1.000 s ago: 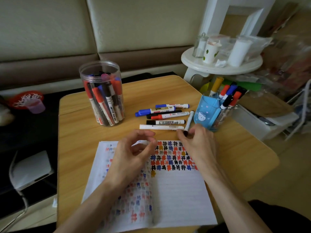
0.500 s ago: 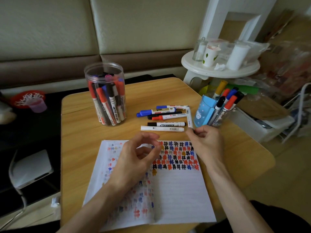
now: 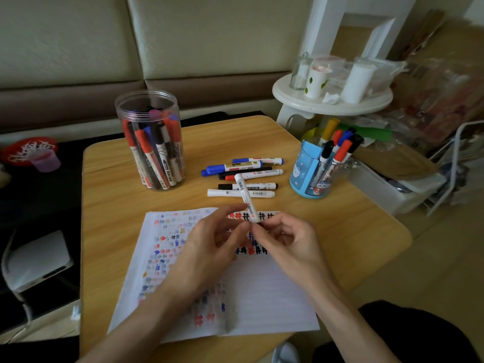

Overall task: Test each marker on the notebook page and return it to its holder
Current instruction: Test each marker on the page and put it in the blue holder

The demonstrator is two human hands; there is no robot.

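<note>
The wooden surface carries everything, and the open notebook lies at its near edge, its pages dotted with red, blue and black hash marks. At the far left stands a clear jar packed with markers. At the far right is a blue holder with more markers poking out of it. Neither has shifted.

A second ago the hands were apart: the left hand hung over the page, while the right hand had its fingers on a marker lying beside the blue holder. Now they have come together over the top of the page, fingertips meeting, and both pinch the near end of that white marker. It is off the surface and tilted, its far end pointing away over the row of loose markers, which lie where they did between the jar and the holder. The fingers cover its near end, so I cannot tell whether its cap is on or off.
</note>
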